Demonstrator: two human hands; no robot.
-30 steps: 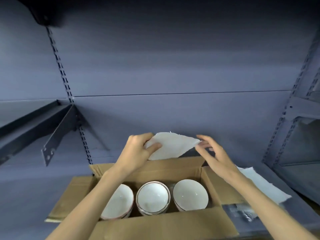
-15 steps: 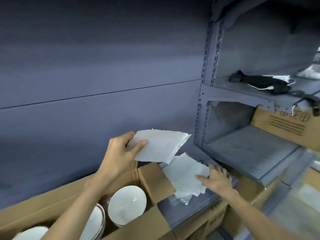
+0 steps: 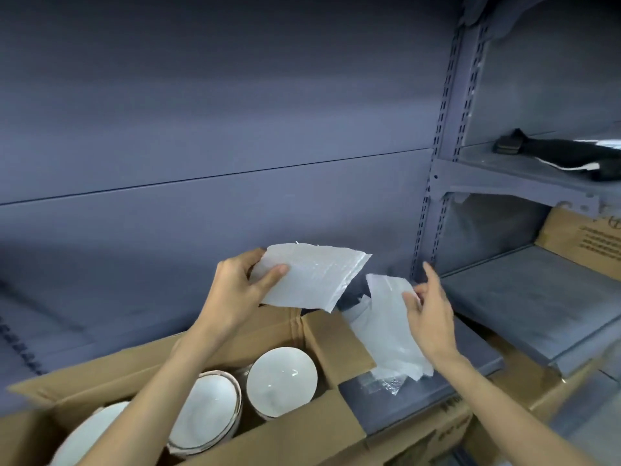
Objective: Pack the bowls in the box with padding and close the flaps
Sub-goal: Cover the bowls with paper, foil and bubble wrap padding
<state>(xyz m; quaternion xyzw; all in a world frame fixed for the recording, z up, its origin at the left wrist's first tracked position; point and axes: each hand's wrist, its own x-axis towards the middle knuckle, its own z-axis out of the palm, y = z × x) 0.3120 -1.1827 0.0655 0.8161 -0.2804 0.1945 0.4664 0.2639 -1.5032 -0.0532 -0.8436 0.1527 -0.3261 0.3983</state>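
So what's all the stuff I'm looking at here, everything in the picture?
bowls: three, white, side by side inside the box
box: one, brown cardboard, flaps open, lower left
padding sheet: one, white, held above the box
more padding sheets: a loose pile, white, right of the box
shelving: grey-blue metal, right side
dark item: black, upper right shelf
printed carton: one, brown, far right
left hand: holds the padding sheet
right hand: at the pile

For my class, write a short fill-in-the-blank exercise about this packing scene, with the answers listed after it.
1. The left hand pinches a white foam sheet above the ____ box.
2. The box's flaps are ____.
3. The right hand lifts another foam sheet from the ____.
4. The bowls in the box are ____ in colour.

Answers: cardboard; open; shelf; white
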